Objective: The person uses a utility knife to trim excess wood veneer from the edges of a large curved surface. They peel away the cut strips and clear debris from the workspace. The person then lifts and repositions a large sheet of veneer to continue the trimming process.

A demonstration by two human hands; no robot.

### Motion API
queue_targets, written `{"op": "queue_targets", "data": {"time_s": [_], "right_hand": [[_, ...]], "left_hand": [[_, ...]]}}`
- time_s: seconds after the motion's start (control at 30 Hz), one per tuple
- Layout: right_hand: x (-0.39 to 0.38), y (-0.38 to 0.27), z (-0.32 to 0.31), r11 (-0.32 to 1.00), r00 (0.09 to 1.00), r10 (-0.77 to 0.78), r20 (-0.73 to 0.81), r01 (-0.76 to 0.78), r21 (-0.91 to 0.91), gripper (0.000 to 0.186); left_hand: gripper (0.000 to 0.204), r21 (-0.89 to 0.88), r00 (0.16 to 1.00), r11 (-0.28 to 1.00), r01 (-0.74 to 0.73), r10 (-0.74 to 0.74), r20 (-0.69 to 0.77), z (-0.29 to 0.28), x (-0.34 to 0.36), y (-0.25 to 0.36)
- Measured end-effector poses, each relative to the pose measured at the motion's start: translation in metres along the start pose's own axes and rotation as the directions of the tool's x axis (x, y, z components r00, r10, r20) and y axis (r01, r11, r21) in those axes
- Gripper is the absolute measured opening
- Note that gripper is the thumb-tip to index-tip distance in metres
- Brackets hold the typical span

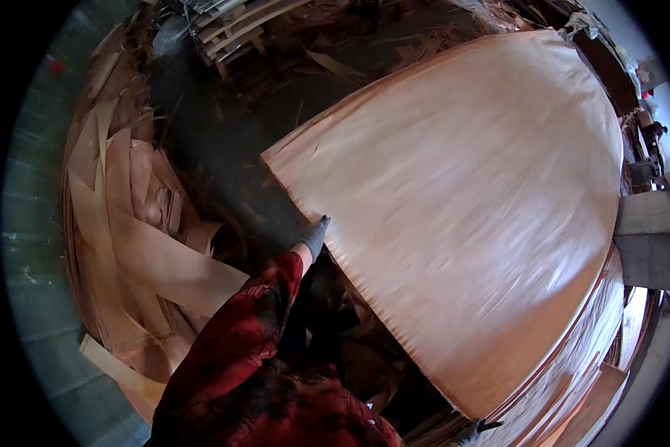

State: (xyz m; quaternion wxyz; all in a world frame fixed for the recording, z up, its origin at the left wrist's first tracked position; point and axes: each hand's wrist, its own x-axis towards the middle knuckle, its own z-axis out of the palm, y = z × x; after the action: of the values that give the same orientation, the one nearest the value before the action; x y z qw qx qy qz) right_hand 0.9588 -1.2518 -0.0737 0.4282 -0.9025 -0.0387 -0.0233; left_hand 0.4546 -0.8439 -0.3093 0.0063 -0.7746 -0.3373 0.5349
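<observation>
A broad, thin wood veneer sheet, pale and slightly wrinkled, lies on top of a stack and fills the centre and right. My left hand, in a grey glove, is closed on the sheet's near edge toward its left corner, with a dark fingertip showing on top. My right hand, also in a grey glove, is at the sheet's near right corner by the lower rim. Something dark and narrow sticks out beside it; whether that is a fingertip or a tool I cannot make out. Most of its fingers are hidden.
Loose veneer strips and offcuts lie heaped at the left, beside a greenish wall or sheeting. Stacked slats stand at the far left over a scrap-strewn dark floor. A grey block or post adjoins the sheet's right side.
</observation>
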Motion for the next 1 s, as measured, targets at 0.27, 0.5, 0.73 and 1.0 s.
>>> {"op": "queue_targets", "data": {"time_s": [0.27,0.5,0.73,1.0], "right_hand": [[0.0,0.023,0.003,0.999,1.0,-0.005,0.025,0.004,0.05,0.035],[-0.007,0.06,-0.027,0.996,1.0,0.029,-0.007,-0.028,0.081,0.035],[-0.006,0.091,-0.021,0.99,0.994,0.107,0.031,-0.104,-0.091,0.036],[0.003,0.12,-0.004,0.969,0.985,0.163,0.055,-0.17,0.177,0.036]], "left_hand": [[0.053,-0.489,0.954,-0.856,-0.165,-0.264,0.14,-0.018,-0.01,-0.048],[0.03,-0.371,0.973,-0.927,0.057,-0.032,0.229,0.001,-0.058,0.007],[0.019,-0.484,0.91,-0.874,0.05,-0.16,0.383,-0.02,-0.056,0.006],[0.028,-0.591,0.9,-0.807,0.013,-0.248,0.359,-0.032,-0.064,0.009]]}}
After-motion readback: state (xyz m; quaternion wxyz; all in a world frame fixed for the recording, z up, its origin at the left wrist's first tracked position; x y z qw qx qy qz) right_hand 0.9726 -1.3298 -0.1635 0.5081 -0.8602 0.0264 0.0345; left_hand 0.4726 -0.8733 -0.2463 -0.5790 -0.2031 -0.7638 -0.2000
